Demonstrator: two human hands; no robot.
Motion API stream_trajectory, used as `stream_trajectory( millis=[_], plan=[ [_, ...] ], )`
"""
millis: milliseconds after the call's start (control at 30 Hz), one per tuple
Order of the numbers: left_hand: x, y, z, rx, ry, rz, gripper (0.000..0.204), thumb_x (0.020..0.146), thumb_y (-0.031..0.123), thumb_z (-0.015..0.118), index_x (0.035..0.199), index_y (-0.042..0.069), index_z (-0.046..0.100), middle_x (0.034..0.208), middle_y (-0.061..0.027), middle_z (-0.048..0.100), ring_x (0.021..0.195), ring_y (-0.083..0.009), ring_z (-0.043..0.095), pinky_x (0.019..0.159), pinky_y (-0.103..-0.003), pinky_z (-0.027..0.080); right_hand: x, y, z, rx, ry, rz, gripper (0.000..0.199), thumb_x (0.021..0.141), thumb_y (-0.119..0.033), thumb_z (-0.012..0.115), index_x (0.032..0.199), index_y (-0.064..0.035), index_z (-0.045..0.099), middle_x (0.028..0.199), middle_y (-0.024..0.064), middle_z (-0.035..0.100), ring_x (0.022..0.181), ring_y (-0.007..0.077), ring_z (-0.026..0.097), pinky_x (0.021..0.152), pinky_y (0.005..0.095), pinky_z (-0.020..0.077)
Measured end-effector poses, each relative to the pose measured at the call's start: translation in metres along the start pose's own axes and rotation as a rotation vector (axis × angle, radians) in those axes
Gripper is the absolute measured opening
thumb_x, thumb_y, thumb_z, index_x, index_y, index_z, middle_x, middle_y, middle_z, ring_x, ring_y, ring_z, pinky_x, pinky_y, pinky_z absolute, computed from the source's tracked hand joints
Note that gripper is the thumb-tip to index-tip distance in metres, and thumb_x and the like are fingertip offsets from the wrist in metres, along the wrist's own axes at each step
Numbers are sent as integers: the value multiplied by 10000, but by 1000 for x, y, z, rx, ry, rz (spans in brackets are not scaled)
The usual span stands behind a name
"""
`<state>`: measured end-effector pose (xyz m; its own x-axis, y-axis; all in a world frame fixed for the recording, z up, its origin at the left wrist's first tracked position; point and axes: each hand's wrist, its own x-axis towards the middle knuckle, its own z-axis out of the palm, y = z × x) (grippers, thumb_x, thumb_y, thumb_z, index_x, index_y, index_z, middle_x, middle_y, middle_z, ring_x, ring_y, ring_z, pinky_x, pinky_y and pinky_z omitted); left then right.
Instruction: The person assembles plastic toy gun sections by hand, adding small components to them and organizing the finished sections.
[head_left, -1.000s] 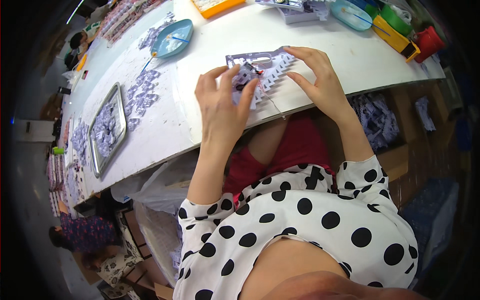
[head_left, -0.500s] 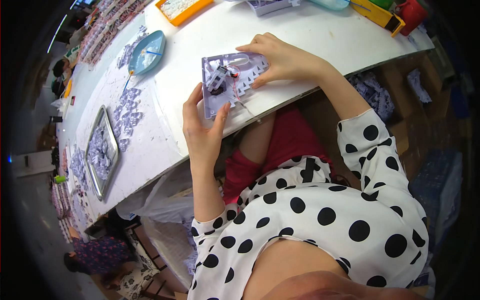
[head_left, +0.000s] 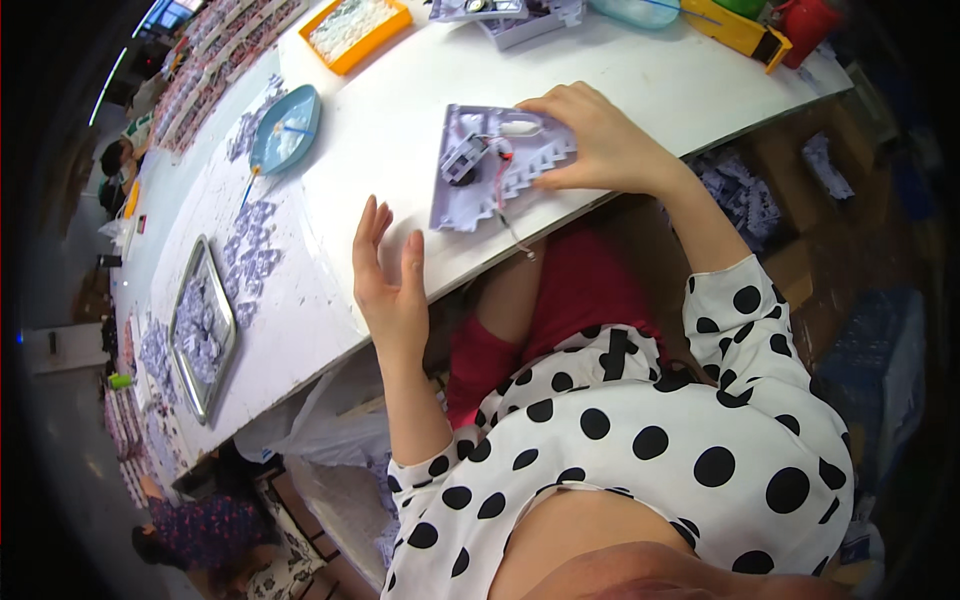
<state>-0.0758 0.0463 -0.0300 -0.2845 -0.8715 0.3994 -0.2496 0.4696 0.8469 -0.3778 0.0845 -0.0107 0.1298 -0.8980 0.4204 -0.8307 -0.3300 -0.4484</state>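
**Pale card with a small motor and wires, pressed flat at the counter's edge**

The card [head_left: 470,195] lies on the white counter [head_left: 400,120], close to the near edge and just in front of the person's lap. It is a pale lilac-white sheet, roughly rectangular, with one long side cut into a row of small teeth. On it sits a small dark, round part with a grey block beside it, and thin red and dark wires run across the sheet — one wire trails off the near edge and hangs over the counter's rim.

The right hand [head_left: 600,145] rests on the far right end of the card, palm down, its fingers [head_left: 545,105] curled over the top corner and pressed onto the sheet; the thumb lies along the toothed side. It presses rather than pinches.

The left hand [head_left: 390,280] is off the card, raised beside the counter's edge to the left of it, fingers spread loosely and pointing up, holding nothing.

Farther off on the counter lie a blue oval dish [head_left: 285,130] with a stick in it, an orange tray [head_left: 358,30] of pale pieces, a metal tray [head_left: 200,330] filled with lilac cut-outs, and more such cut-outs [head_left: 250,245] scattered between them. A yellow box [head_left: 735,28] and a red container [head_left: 805,22] stand at the far right.
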Motion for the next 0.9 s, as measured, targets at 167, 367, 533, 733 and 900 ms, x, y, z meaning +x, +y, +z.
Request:
stream_trajectory(
  millis=[167, 367, 533, 733, 900],
  plan=[
    [-1, 5, 0, 19, -10, -28, 502, 1005, 67, 610, 1471, -34, 455, 1435, -202, 527, 1338, -280, 523, 1121, -394, 414, -38, 71, -65, -135, 18, 239, 791, 703, -310, 858, 1374, -15, 560, 1325, 169, 570, 1264, 322, 497, 1112, 390, 382],
    [-1, 2, 1, -5, 33, 3, 474, 965, 101, 659, 1412, -1, 538, 1367, -192, 609, 1273, -283, 590, 1091, -402, 438, -86, 132, -132, -317, 54, 496, 828, 744, -316, 806, 1457, -25, 502, 1426, 220, 513, 1350, 368, 438, 1167, 417, 324],
    [1, 2, 2, -16, -1, -16, 483, 989, 76, 636, 1447, -4, 501, 1413, -199, 557, 1324, -285, 543, 1094, -391, 441, -45, 90, -120, -491, 193, 181, 704, 813, -129, 681, 1486, -53, 488, 1461, 202, 499, 1399, 367, 394, 1196, 433, 286],
    [0, 12, 2, 111, 10, 35, 460, 977, 67, 642, 1416, -7, 530, 1361, -195, 599, 1270, -268, 590, 1073, -386, 454, 81, 63, -41, -382, 280, -43, 485, 834, -118, 724, 1308, -138, 625, 1265, 166, 579, 1172, 348, 564, 1013, 467, 464],
    [-1, 18, 3, 201, 29, 115, 432, 958, 73, 651, 1375, -3, 570, 1289, -167, 637, 1192, -272, 630, 1039, -386, 475, 125, 83, -20, -402, 253, 268, 322, 831, -159, 780, 1132, -117, 674, 1129, 144, 587, 965, 289, 640, 853, 392, 527]
  ],
)
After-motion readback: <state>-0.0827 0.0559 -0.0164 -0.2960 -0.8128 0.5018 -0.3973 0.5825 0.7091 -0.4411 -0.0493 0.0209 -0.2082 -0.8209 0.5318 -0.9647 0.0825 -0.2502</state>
